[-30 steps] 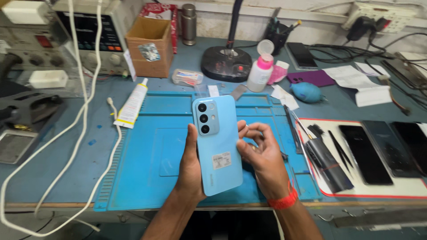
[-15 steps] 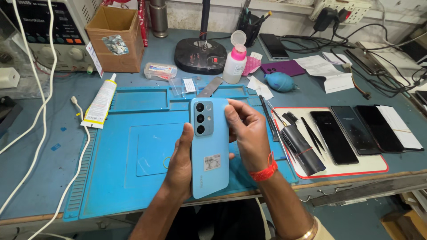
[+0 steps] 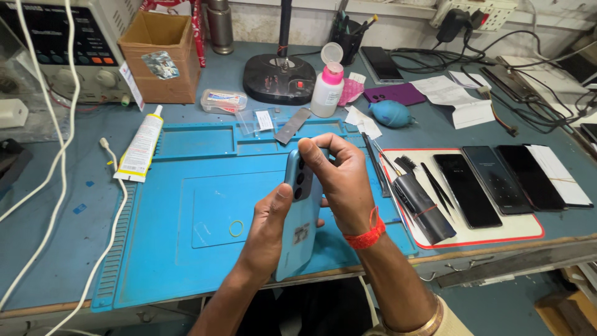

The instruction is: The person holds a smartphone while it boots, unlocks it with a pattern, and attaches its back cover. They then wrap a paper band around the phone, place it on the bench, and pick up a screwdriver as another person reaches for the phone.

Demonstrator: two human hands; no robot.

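Since the frame half a second earlier, the light blue phone (image 3: 300, 214) has been rolled about its long axis: its back panel, then seen flat-on, is now seen obliquely, with one long edge turned toward the camera. The right hand (image 3: 339, 183) has been shifted from the phone's side to its top end. Judged from this, an edge or seam is being brought into view for inspection or gripping rather than the back panel.

Left hand (image 3: 268, 233): closed around the lower half of the phone from the left, thumb laid beside the camera cluster. Right hand: curled over the upper end, fingertips pinching the top corner; a red thread band is worn at that wrist.

Position: the phone is held in both hands, off the surface, above the near middle of the blue work mat (image 3: 186, 218).

Orientation: the long axis runs away from the person, top end farthest and raised, bottom end low toward the bench edge. The camera lenses sit at the far end. The screen side is not visible.

Nearby: a yellow rubber band (image 3: 236, 228) lies on the mat to the left of the hands; a row of dark phones (image 3: 497, 180) rests on a white pad to the right.
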